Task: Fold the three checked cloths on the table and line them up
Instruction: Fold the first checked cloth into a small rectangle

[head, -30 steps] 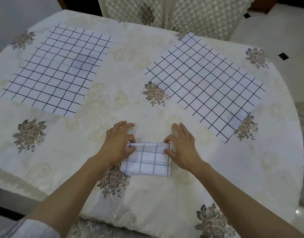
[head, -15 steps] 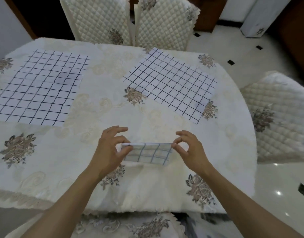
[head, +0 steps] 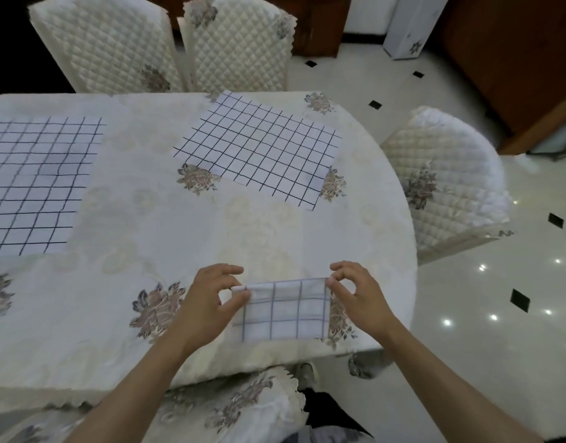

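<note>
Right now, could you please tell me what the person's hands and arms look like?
Both arms are bare. The left hand and right hand show no gloves, rings or watch, and no sleeve is visible up to the picture's edge.

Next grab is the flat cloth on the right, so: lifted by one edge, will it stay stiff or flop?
Probably floppy: the flat cloth lies thin, hugging the tablecloth. Likely light: the matching folded cloth is held by mere corner pinches of the left hand and right hand. Pushed, it may bunch rather than slide.
</note>
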Demonstrator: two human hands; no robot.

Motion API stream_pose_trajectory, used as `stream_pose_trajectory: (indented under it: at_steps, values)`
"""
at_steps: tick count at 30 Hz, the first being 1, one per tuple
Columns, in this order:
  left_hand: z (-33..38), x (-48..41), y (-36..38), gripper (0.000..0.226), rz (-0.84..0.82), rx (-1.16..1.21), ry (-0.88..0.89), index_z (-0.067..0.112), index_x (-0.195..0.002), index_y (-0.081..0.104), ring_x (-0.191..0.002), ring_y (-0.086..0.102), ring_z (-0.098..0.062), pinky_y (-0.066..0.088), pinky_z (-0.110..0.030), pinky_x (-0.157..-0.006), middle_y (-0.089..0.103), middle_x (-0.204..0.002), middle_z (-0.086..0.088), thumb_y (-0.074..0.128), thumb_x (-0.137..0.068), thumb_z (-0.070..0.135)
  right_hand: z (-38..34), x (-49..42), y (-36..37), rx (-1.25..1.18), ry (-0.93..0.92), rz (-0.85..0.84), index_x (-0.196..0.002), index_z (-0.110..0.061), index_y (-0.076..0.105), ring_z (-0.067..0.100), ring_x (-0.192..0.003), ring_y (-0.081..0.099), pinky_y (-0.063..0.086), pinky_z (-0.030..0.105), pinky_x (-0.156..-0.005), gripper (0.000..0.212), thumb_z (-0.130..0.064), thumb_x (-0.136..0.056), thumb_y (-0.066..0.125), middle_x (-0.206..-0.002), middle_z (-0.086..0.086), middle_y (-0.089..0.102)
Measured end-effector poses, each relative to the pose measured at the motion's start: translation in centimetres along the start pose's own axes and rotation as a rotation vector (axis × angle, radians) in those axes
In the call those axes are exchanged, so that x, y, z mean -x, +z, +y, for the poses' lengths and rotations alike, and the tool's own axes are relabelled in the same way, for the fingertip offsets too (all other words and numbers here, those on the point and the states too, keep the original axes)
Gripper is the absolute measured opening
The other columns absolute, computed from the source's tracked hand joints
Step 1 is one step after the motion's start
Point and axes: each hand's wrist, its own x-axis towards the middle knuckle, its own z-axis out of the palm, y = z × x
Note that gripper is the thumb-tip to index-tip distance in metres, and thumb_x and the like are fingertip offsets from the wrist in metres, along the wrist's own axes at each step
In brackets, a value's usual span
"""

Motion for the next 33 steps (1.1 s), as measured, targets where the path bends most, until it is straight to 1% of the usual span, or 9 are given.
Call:
stream_pose_trajectory:
  at_steps: [4,6,8,10,12,14,22,27,33]
  values:
    - [-0.2,-1.2,2.7,0.012,-0.115,-0.005,-0.144,0.025,-0.081,0.072,-0.116,0.049,-0.006,0.033,-0.022,-0.089,0.06,-0.122,0.015,0.071,-0.088,0.035,2.6,-0.8,-0.2,0.1,0.067,0.002,-0.069,-0.02,0.063,0.009,-0.107,0.051,0.038,0.029,-0.092,0.025,-0.026,-0.093,0.062,-0.108,-0.005,0.062]
    - [-0.1,-1.9,4.1,0.018,-0.128,-0.019,-0.216,0.018,-0.082,0.074,-0.108,0.052,-0.006,0.034,-0.023,-0.087,0.058,-0.117,0.012,0.072,-0.087,0.034,4.2,-1.6,0.0,0.179,0.102,0.026,-0.061,-0.012,0.059,0.017,-0.086,0.057,0.044,0.041,-0.078,0.033,-0.027,-0.09,0.062,-0.084,0.002,0.064]
    - [0.0,-2.5,5.6,0.028,-0.131,-0.057,-0.246,0.01,-0.078,0.074,-0.103,0.053,-0.009,0.037,-0.024,-0.086,0.058,-0.108,0.006,0.071,-0.086,0.037,5.4,-2.4,0.3,0.255,0.133,0.03,-0.051,-0.018,0.05,0.022,-0.07,0.055,0.04,0.038,-0.06,0.04,-0.029,-0.088,0.061,-0.066,0.001,0.055]
    - [0.0,-2.9,7.2,0.028,-0.119,-0.108,-0.234,0.016,-0.068,0.068,-0.116,0.052,-0.015,0.04,-0.03,-0.093,0.062,-0.116,-0.002,0.071,-0.084,0.038,6.3,-2.8,0.1,0.333,0.149,0.031,-0.056,-0.027,0.052,0.02,-0.085,0.056,0.037,0.031,-0.067,0.035,-0.031,-0.09,0.061,-0.081,-0.004,0.055]
    - [0.6,-3.0,8.6,0.022,-0.101,-0.186,-0.234,0.026,-0.068,0.064,-0.134,0.037,-0.02,0.035,-0.036,-0.102,0.054,-0.138,-0.001,0.069,-0.086,0.037,7.2,-2.9,-0.5,0.387,0.168,0.045,-0.072,-0.022,0.063,0.02,-0.109,0.049,0.038,0.033,-0.085,0.023,-0.032,-0.092,0.06,-0.109,-0.001,0.055]
    - [1.2,-3.2,9.8,0.021,-0.074,-0.257,-0.216,0.021,-0.075,0.069,-0.138,0.029,-0.021,0.032,-0.035,-0.104,0.047,-0.145,0.002,0.068,-0.087,0.037,8.1,-3.1,-1.4,0.436,0.175,0.068,-0.079,-0.017,0.068,0.023,-0.121,0.045,0.037,0.036,-0.094,0.021,-0.032,-0.092,0.061,-0.124,0.004,0.056]
    - [2.5,-4.1,12.8,0.024,-0.095,-0.376,-0.15,0.021,-0.067,0.071,-0.138,0.026,-0.021,0.038,-0.039,-0.096,0.043,-0.148,0.003,0.067,-0.084,0.038,10.4,-2.5,-3.3,0.402,0.144,0.108,-0.073,-0.02,0.061,0.024,-0.131,0.037,0.03,0.041,-0.102,0.018,-0.023,-0.089,0.065,-0.134,0.008,0.05]
    - [3.1,-4.6,14.0,0.025,-0.106,-0.392,-0.186,0.018,-0.07,0.072,-0.138,0.026,-0.022,0.038,-0.037,-0.094,0.044,-0.148,0.001,0.067,-0.083,0.038,11.9,-2.9,-4.0,0.41,0.14,0.083,-0.079,-0.014,0.068,0.025,-0.141,0.025,0.025,0.043,-0.108,0.012,-0.022,-0.088,0.067,-0.148,0.009,0.04]
    - [4.2,-4.9,15.8,0.025,-0.045,-0.404,-0.146,0.02,-0.06,0.069,-0.137,0.03,-0.025,0.042,-0.038,-0.089,0.046,-0.148,0.001,0.067,-0.079,0.037,13.4,-3.3,-5.9,0.467,0.131,0.096,-0.078,-0.014,0.071,0.028,-0.142,0.023,0.026,0.045,-0.108,0.014,-0.023,-0.088,0.067,-0.151,0.012,0.037]
